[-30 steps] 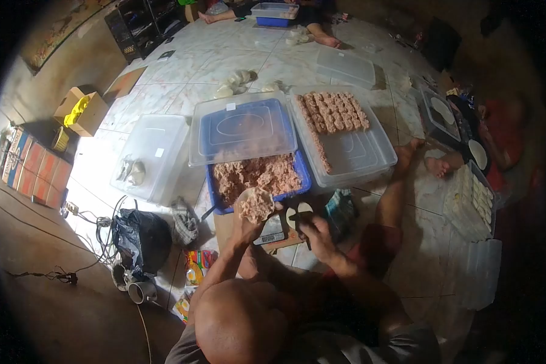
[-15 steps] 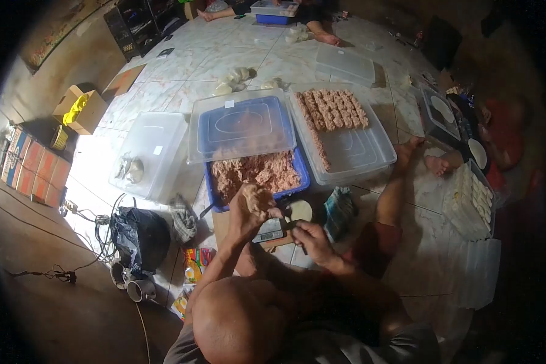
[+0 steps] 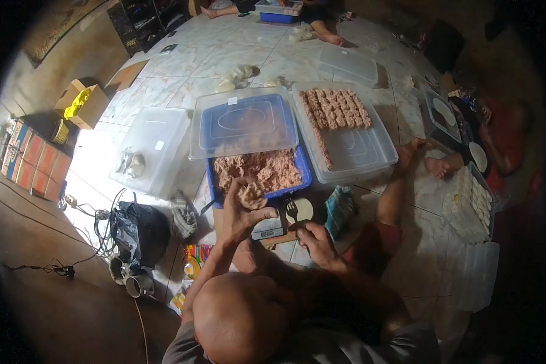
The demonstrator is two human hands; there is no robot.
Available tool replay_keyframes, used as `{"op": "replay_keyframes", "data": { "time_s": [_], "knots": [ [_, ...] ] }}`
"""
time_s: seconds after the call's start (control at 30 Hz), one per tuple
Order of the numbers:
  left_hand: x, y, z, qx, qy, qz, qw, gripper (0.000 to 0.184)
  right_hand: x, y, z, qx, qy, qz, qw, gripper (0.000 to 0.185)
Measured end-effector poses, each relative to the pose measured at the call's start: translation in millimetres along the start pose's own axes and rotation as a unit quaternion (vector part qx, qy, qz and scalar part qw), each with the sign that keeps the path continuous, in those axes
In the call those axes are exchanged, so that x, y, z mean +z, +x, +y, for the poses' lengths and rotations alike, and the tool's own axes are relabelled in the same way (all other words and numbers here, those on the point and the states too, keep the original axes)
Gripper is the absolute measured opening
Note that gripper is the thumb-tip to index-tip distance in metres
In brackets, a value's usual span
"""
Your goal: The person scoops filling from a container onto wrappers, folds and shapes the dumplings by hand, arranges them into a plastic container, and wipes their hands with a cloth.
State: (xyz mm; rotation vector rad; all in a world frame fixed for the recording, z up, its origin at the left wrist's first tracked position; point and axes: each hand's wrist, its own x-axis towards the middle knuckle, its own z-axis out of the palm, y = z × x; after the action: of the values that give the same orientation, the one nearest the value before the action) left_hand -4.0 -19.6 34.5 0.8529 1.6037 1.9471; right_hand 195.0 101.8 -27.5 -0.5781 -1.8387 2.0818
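My left hand [image 3: 239, 212] is closed around a lump of minced meat [image 3: 250, 195], at the near edge of a blue tub [image 3: 306, 173] filled with more of the mince. A dark fork [image 3: 292, 210] is gripped by its handle in my right hand [image 3: 319, 244], tines pointing away from me. Behind the fork lies a pale round disc [image 3: 303, 207]. Between my hands a small digital scale [image 3: 268, 229] sits on the floor; its display is too small to read. A clear lid [image 3: 242, 148] covers the far part of the tub.
Right of the tub, a clear container [image 3: 370, 159] holds rows of meat portions [image 3: 335, 109]. A teal cloth [image 3: 340, 209] lies near my right hand. Left are a clear box [image 3: 158, 161], a black plastic bag [image 3: 136, 233] and cables. Other people sit at the far side and right.
My left hand has moved slightly left with its meat lump, away from the fork. The fork now points upward beside the disc, its tines plainly visible.
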Motion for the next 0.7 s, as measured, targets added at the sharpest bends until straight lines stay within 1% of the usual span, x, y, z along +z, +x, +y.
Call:
{"op": "replay_keyframes", "data": {
  "time_s": [0.03, 0.1, 0.13, 0.17, 0.2, 0.23, 0.27, 0.3, 0.37, 0.4, 0.43, 0.5, 0.53, 0.57, 0.63, 0.7],
  "knots": [
    [-1.9, 0.1, -6.0, 0.0, 0.0, 0.001, 1.0, 0.068, 2.5, -1.0, -6.2, 0.0, 0.0, -0.001, 1.0, 0.021],
    [-5.5, 2.7, -23.6, -0.014, 0.023, -0.029, 0.999, 0.065, 9.6, 0.6, -14.0, 0.016, -0.018, -0.038, 0.999, 0.022],
    [9.0, 1.2, -7.8, -0.044, -0.074, -0.044, 0.995, 0.063, 15.5, 5.6, 0.2, -0.003, -0.026, -0.018, 0.999, 0.015],
    [18.0, 1.7, -26.1, 0.028, -0.049, -0.046, 0.997, 0.061, 21.5, 11.8, 14.4, -0.002, -0.025, -0.016, 1.0, 0.015],
    [27.1, 1.5, -35.6, -0.004, -0.05, -0.018, 0.999, 0.06, 28.2, 19.1, 22.8, -0.117, -0.161, 0.047, 0.979, 0.01],
    [31.7, 2.0, -44.1, -0.034, -0.052, 0.013, 0.998, 0.06, 33.2, 26.1, 14.1, -0.229, -0.292, 0.105, 0.923, 0.005],
    [27.0, 6.5, -52.9, 0.011, 0.021, 0.049, 0.999, 0.06, 26.5, 24.7, 1.2, -0.172, -0.327, 0.074, 0.926, 0.009],
    [17.4, 10.3, -38.4, 0.011, 0.021, 0.049, 0.998, 0.06, 21.7, 27.9, -4.5, -0.18, -0.299, 0.089, 0.933, 0.012],
    [-5.4, 7.9, 2.5, -0.044, 0.162, -0.092, 0.982, 0.063, 17.1, 17.5, -25.5, -0.102, -0.135, 0.103, 0.98, 0.013],
    [-8.7, 5.9, 6.0, -0.007, 0.081, -0.089, 0.993, 0.061, 13.1, 12.7, -17.1, -0.105, -0.091, 0.093, 0.986, 0.012],
    [-5.7, 3.2, 8.9, -0.011, 0.081, -0.09, 0.993, 0.061, 15.4, 6.7, -7.7, -0.101, -0.09, 0.093, 0.986, 0.012],
    [8.9, 1.4, 19.0, 0.018, 0.077, -0.088, 0.993, 0.054, 23.6, 1.6, 3.4, -0.133, -0.147, 0.041, 0.979, 0.01],
    [9.8, 1.2, -9.7, 0.011, 0.151, -0.101, 0.983, 0.054, 34.7, 7.4, 7.5, -0.173, -0.207, 0.069, 0.96, 0.009],
    [16.4, 3.5, -42.5, 0.006, 0.174, -0.031, 0.984, 0.054, 47.4, 16.4, 12.9, -0.23, -0.217, 0.134, 0.939, 0.009],
    [26.1, 9.6, -22.9, 0.015, 0.161, 0.055, 0.985, 0.056, 38.6, 23.7, 12.8, -0.165, -0.283, 0.116, 0.938, 0.005],
    [1.9, 9.0, -9.9, -0.017, 0.128, -0.037, 0.991, 0.062, 24.5, 16.7, 2.5, -0.112, -0.207, 0.085, 0.968, 0.007]
  ]
}}
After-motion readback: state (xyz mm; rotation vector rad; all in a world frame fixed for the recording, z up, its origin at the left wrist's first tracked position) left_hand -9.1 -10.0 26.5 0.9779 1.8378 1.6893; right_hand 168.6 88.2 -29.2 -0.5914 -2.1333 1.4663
